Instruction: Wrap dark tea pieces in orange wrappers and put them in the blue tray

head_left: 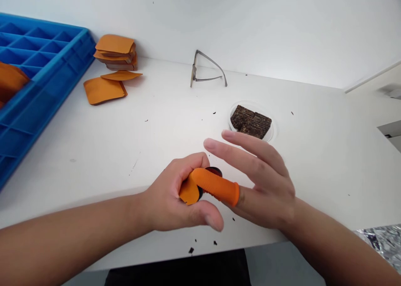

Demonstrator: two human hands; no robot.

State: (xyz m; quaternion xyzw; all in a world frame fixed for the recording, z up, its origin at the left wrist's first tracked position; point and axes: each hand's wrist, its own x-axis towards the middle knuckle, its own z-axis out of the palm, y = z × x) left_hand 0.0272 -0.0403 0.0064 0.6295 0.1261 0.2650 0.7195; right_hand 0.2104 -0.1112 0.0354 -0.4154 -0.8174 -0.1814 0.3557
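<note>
My left hand (178,198) is curled around a small orange paper packet (189,191), its thumb lifted off to the side. Beside the packet, a dark rounded edge (215,170) shows between my hands; what it belongs to is partly hidden. My right hand (263,181) wears an orange ribbed finger cot (219,186) on its index finger, which reaches across and touches the packet. Two other fingers of that hand are stretched out and apart, while its thumb is hidden. Just beyond them, dark pressed blocks (250,121) with a fibrous, ridged surface lie on a clear round dish (273,132).
A blue divided crate (59,75) at the left holds orange packets (11,83). Next to it stand a stack of orange packets (115,50) and a few loose ones (103,89). Eyeglasses (206,71) rest near the wall. Dark crumbs (191,250) dot the white table (150,140).
</note>
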